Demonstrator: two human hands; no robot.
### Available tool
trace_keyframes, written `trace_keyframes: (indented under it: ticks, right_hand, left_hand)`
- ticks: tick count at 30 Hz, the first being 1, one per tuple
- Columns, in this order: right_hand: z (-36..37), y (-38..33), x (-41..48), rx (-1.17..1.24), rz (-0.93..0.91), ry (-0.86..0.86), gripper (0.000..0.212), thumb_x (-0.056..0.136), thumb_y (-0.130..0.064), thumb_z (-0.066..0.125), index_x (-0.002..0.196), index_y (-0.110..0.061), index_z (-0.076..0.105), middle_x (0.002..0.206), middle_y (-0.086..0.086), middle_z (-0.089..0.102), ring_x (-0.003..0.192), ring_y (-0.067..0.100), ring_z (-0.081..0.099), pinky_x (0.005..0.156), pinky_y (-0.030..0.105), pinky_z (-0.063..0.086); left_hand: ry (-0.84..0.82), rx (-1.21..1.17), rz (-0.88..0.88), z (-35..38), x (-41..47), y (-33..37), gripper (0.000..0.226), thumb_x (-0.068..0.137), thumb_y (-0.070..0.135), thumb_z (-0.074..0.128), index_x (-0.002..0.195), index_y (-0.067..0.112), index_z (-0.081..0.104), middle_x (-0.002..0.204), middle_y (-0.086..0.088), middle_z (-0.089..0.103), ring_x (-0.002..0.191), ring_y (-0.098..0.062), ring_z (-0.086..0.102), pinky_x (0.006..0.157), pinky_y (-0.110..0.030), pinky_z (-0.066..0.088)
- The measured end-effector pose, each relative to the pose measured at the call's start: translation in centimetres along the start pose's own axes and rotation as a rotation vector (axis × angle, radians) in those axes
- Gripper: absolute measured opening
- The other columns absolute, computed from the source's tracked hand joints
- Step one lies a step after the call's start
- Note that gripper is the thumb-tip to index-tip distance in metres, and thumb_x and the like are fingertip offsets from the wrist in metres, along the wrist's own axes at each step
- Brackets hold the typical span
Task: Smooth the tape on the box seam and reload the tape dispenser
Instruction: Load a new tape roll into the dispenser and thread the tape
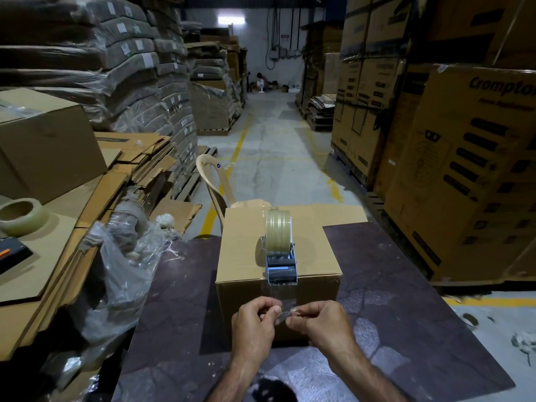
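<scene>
A brown cardboard box (246, 256) stands on the dark table (406, 300) in front of me. On its top, at the near edge, sits a blue tape dispenser (282, 269) with a clear tape roll (278, 232) mounted on it. A strip of clear tape (282, 297) runs from the dispenser down over the box's front face. My left hand (255, 323) and my right hand (317, 323) pinch the free end of that strip between thumb and fingers, close together in front of the box.
A spare tape roll (21, 214) lies on flattened cardboard (58, 250) at the left, beside crumpled plastic wrap (124, 256). A plastic chair (214, 181) stands behind the box. Stacked cartons (464, 169) line the right, wrapped bundles the left, with an aisle between.
</scene>
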State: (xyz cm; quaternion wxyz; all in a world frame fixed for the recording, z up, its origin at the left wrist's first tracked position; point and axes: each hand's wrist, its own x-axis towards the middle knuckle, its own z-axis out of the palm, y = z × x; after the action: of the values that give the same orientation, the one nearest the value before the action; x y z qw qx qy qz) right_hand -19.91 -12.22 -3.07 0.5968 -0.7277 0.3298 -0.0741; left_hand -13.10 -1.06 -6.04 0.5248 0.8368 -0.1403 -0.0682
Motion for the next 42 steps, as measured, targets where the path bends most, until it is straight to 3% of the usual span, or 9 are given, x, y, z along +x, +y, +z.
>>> trace_keyframes:
  ticks: [10, 16, 21, 28, 32, 37, 42]
  right_hand:
    - [0.2, 0.1, -0.6, 0.012, -0.063, 0.045, 0.012, 0.069, -0.015, 0.084, 0.066, -0.021, 0.075, 0.062, -0.008, 0.072, 0.055, -0.001, 0.062, 0.047, 0.014, 0.041]
    - [0.2, 0.5, -0.6, 0.028, -0.067, 0.07, 0.012, 0.068, -0.013, 0.085, 0.065, -0.019, 0.074, 0.061, -0.006, 0.071, 0.054, 0.0, 0.061, 0.049, 0.017, 0.042]
    - [-0.5, 1.4, 0.3, 0.017, -0.061, 0.15, 0.018, 0.068, -0.019, 0.086, 0.082, -0.02, 0.075, 0.066, -0.004, 0.073, 0.062, 0.006, 0.065, 0.052, 0.017, 0.044]
    - [0.6, 2.1, 0.6, 0.063, -0.062, 0.13, 0.025, 0.075, -0.032, 0.08, 0.09, -0.02, 0.064, 0.072, -0.003, 0.066, 0.069, 0.009, 0.062, 0.06, 0.024, 0.048]
    - [1.4, 2.3, 0.9, 0.178, -0.049, 0.088, 0.024, 0.079, -0.024, 0.076, 0.095, -0.019, 0.059, 0.075, -0.001, 0.071, 0.079, 0.017, 0.069, 0.067, 0.032, 0.052]
    - [1.9, 2.6, 1.5, 0.153, -0.101, 0.082, 0.027, 0.075, -0.013, 0.079, 0.092, -0.018, 0.059, 0.062, -0.004, 0.068, 0.07, 0.013, 0.066, 0.071, 0.039, 0.053]
    - [2.1, 3.3, 2.0, 0.13, -0.143, 0.089, 0.03, 0.076, -0.008, 0.079, 0.095, -0.017, 0.058, 0.058, -0.002, 0.065, 0.065, 0.014, 0.066, 0.07, 0.037, 0.057]
  left_hand:
    - [-0.012, 0.009, -0.005, -0.1, -0.1, 0.1, 0.017, 0.089, 0.015, 0.067, 0.084, 0.031, 0.069, 0.077, 0.011, 0.07, 0.071, 0.006, 0.064, 0.06, -0.004, 0.046]
    - [-0.02, 0.004, -0.002, -0.2, -0.2, 0.2, 0.01, 0.089, 0.016, 0.066, 0.09, 0.024, 0.072, 0.079, 0.013, 0.069, 0.073, 0.017, 0.059, 0.059, -0.002, 0.045]
    - [0.002, 0.029, -0.022, -0.6, -0.1, -0.1, 0.009, 0.089, 0.019, 0.067, 0.091, 0.026, 0.072, 0.082, 0.015, 0.069, 0.075, 0.004, 0.063, 0.059, -0.002, 0.045]
    - [-0.056, 0.01, -0.018, -1.1, -0.1, -0.1, 0.01, 0.086, 0.021, 0.07, 0.081, 0.03, 0.072, 0.074, 0.011, 0.07, 0.069, 0.001, 0.065, 0.057, -0.007, 0.046]
    - [-0.062, -0.019, -0.049, -1.4, 0.0, -0.4, 0.006, 0.084, 0.02, 0.072, 0.082, 0.025, 0.073, 0.07, 0.007, 0.072, 0.063, 0.0, 0.066, 0.057, -0.01, 0.05]
    - [-0.073, -0.027, -0.065, -1.6, 0.0, -0.3, 0.004, 0.085, 0.019, 0.072, 0.083, 0.022, 0.073, 0.068, 0.005, 0.072, 0.059, 0.002, 0.065, 0.053, -0.006, 0.046]
    - [-0.039, -0.01, -0.076, -1.7, -0.2, -0.3, 0.007, 0.086, 0.02, 0.07, 0.081, 0.025, 0.073, 0.066, 0.008, 0.069, 0.06, 0.009, 0.06, 0.052, -0.004, 0.042]
